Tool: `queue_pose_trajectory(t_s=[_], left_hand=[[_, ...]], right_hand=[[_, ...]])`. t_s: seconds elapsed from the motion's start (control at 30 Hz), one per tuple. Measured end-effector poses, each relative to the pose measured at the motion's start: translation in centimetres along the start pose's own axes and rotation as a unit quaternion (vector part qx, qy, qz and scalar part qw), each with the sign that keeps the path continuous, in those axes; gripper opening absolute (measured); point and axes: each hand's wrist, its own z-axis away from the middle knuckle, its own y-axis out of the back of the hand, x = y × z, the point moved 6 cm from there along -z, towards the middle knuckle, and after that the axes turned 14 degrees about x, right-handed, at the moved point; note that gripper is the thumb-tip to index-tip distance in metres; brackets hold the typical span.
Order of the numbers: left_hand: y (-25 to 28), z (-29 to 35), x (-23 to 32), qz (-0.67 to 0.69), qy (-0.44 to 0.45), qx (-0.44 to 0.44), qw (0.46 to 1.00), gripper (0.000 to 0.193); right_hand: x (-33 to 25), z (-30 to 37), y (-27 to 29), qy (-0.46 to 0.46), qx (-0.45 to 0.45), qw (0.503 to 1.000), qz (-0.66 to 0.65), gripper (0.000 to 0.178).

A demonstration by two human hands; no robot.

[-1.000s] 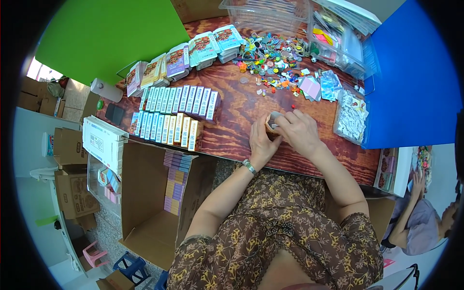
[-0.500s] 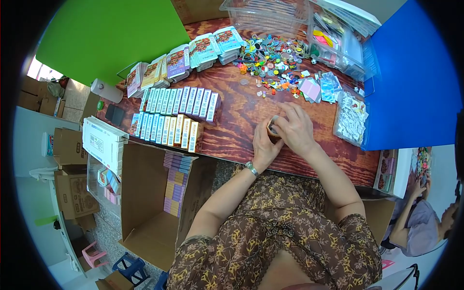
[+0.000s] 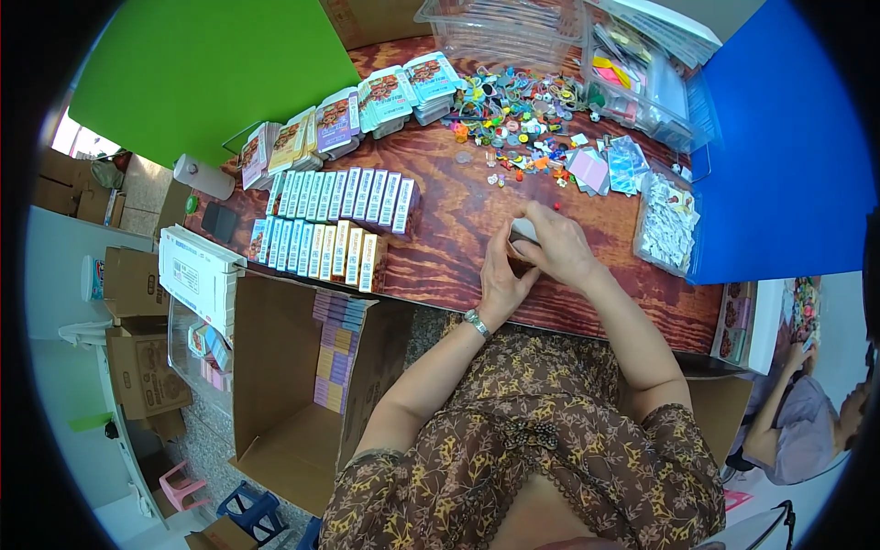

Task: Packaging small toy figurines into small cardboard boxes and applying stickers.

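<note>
Wood-grained worktable, small carton in two hands

Surface: red-brown worktable point(image 3: 440, 257) with dark streaked grain, set between a green panel point(image 3: 220, 82) at far left and a blue panel point(image 3: 779, 156) at right.

Item, in hand: one small carton point(image 3: 523, 226), pale flap showing at its far side, held over the near middle of the table. Left hand point(image 3: 501, 280): thumb and fingers clamped around the carton's sides. Right hand point(image 3: 561, 246): fingers bent and close together at the flap end; whether the tips pinch or merely press cannot be told.

Handling note: thin card would probably buckle under a hard squeeze. Best practice, by judgement: left grip firm yet light, walls kept square, right fingertips working the flap along its crease.

Stock, left: a far row of upright boxes point(image 3: 344, 197) and a near row of upright boxes point(image 3: 316, 252), slim, sharp-edged, smooth printed card. Behind them, fanned stacks of flat cartons point(image 3: 403, 92).

Stock, far middle: heap of trinkets point(image 3: 518, 110), glossy, many-coloured, ring-shaped and knobbly; smooth pink card point(image 3: 588, 171) at its right.

Stock, right: clear plastic tub point(image 3: 687, 247), rigid-walled, holding crinkled whitish packets point(image 3: 662, 225).

Below, near left: cardboard box point(image 3: 284, 449), matt brown, open.
</note>
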Motion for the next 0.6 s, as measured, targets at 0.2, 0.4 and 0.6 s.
queue_pose_trajectory(t_s=[0.2, 0.4, 0.6], left_hand=[[0.1, 0.3, -0.5, 0.006, 0.019, -0.007, 1.000, 0.105], [0.2, 0.6, -1.0, 0.000, 0.000, -0.017, 1.000, 0.100], [1.6, -0.4, -0.4, 0.027, -0.074, 0.007, 0.997, 0.085]], right_hand=[[1.5, 3.4, 3.9, 0.142, 0.156, 0.976, -0.059, 0.040], [2.6, 5.8, 2.4, 0.130, 0.154, 0.978, -0.059, 0.033], [3.9, 5.9, 0.9, 0.083, 0.111, 0.983, -0.120, 0.029]])
